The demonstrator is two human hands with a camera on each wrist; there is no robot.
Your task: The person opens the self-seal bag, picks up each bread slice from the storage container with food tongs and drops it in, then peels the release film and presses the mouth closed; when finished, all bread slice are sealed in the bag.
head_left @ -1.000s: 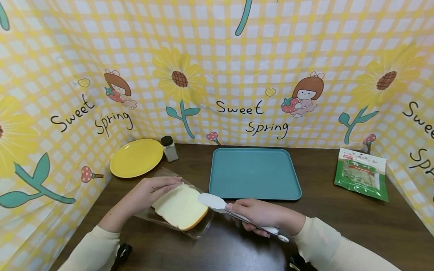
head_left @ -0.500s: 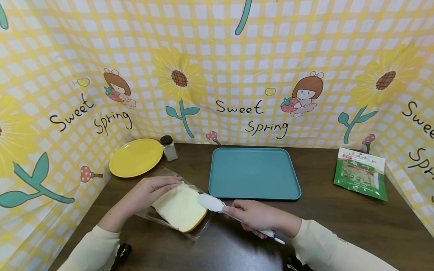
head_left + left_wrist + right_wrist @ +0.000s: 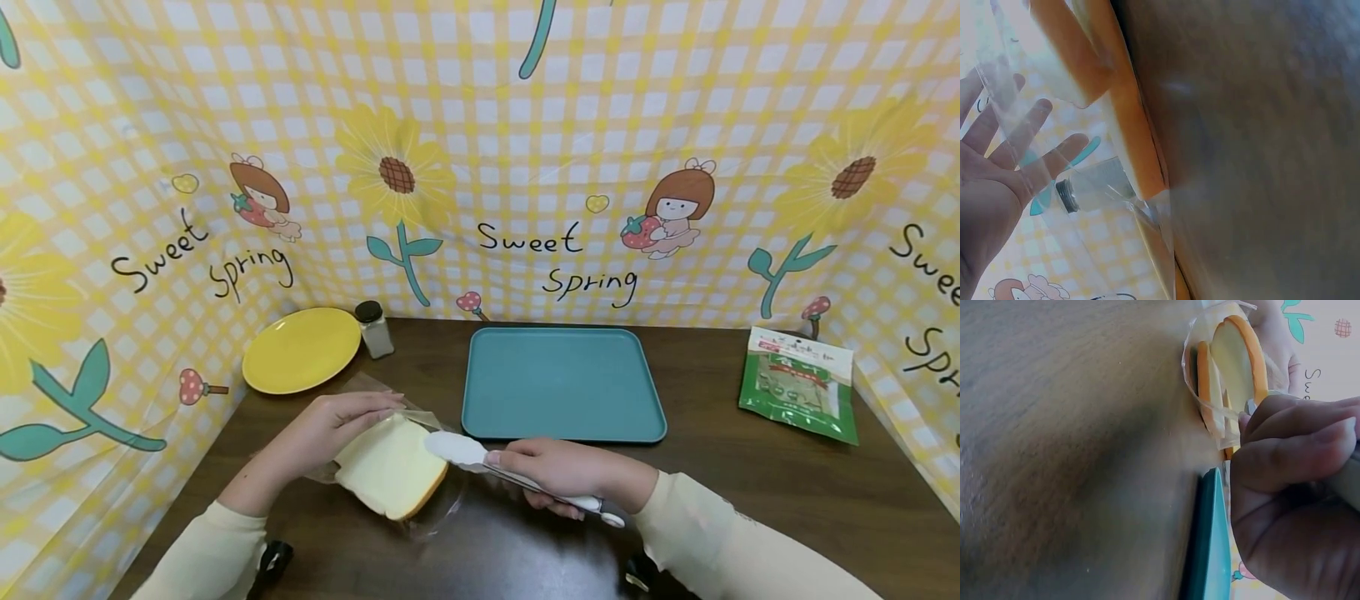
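My right hand (image 3: 570, 471) grips white-tipped tongs (image 3: 453, 448), whose tips lie at the right edge of a bread slice (image 3: 393, 467). In the right wrist view, this slice (image 3: 1238, 353) is tilted up above another bread slice (image 3: 1208, 384). Both are at the mouth of a clear plastic bag (image 3: 438, 517). My left hand (image 3: 348, 421) lies at the bag's far side with its fingers extended. The left wrist view shows the fingers of that hand (image 3: 997, 181) straight and spread against the clear film. Its thumb is hidden.
Behind the hands lies a teal tray (image 3: 562, 383). At the back left are a yellow plate (image 3: 302, 350) and a black-lidded jar (image 3: 374, 330). A green-and-white packet (image 3: 798, 385) lies at the far right. A patterned cloth (image 3: 480, 167) encloses the dark table (image 3: 712, 417).
My right hand and the tongs have shifted slightly left. The top slice has moved slightly left and toward the near edge, and the plastic has bunched differently. My left hand stays nearly still.
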